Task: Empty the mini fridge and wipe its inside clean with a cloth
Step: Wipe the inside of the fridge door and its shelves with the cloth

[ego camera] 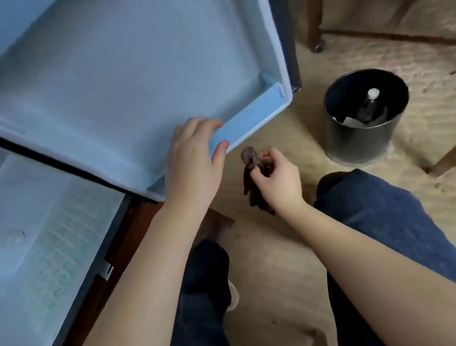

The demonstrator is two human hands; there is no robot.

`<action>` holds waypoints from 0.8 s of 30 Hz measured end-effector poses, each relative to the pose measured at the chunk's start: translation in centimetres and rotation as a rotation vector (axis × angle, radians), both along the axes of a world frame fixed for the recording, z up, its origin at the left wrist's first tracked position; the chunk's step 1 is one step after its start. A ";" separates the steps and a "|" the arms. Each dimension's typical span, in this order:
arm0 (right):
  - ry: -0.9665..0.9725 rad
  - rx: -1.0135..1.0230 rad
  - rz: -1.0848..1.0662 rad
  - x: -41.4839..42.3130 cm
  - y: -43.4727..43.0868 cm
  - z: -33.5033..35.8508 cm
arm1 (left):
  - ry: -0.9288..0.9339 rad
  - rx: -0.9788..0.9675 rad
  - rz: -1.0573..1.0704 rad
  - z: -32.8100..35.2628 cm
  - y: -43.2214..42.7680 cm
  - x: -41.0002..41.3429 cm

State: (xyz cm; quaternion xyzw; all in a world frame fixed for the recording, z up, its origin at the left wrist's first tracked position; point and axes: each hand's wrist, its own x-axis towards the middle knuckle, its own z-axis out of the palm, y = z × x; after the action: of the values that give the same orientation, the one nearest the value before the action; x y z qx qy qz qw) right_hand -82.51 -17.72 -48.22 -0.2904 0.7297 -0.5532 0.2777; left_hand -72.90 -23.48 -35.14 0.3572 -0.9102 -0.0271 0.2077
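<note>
mini fridge [29,235] sits at the lower left of the view, its cavity facing the person and its pale lining showing a ribbed patch and a small round bump. its door [120,61] is swung wide, the inner face turned up toward the camera, with the long axis running from the upper left down to the lower right, where the corner points toward the floor by the bin. along that lower end runs a light blue shelf rail [253,113]. the left hand [194,157] grips the near end of this rail, fingers curled over its top edge and thumb pressed on its outer face. just beside it, apart from the door, the right hand [277,178] pinches a dark brown cloth [249,159] between thumb and fingertips; the cloth is bunched at the pinch and hangs below the hand, its long axis pointing down toward the beige carpet [269,248]. a dark round bin [358,142] stands on the carpet to the right of the door, with a white-capped bottle [369,103] leaning inside it. wooden chair legs [315,17] stand beyond the bin. the person's knee in blue jeans [387,213] rests near the right forearm.
</note>
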 end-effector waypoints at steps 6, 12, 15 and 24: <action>-0.184 -0.070 -0.236 -4.2 -2.0 -0.1 | -0.135 0.041 0.168 -1.2 -1.5 -4.6; -0.357 -0.124 -0.411 -7.8 -5.0 -0.4 | -0.300 -0.029 0.320 -0.8 -4.4 -7.0; -0.373 -0.134 -0.397 -8.5 -7.3 -0.6 | -0.333 -0.076 0.297 -0.3 -6.5 -7.8; -0.342 -0.276 -0.307 -11.1 -16.2 0.0 | -0.244 -0.067 0.100 -0.3 -10.1 -7.1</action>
State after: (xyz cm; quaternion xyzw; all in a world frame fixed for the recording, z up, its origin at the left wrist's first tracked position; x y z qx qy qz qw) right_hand -93.63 -33.93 -48.24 -0.1137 0.6254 -0.7241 0.2678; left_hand -80.00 -33.62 -35.42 0.3957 -0.9101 0.0575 0.1085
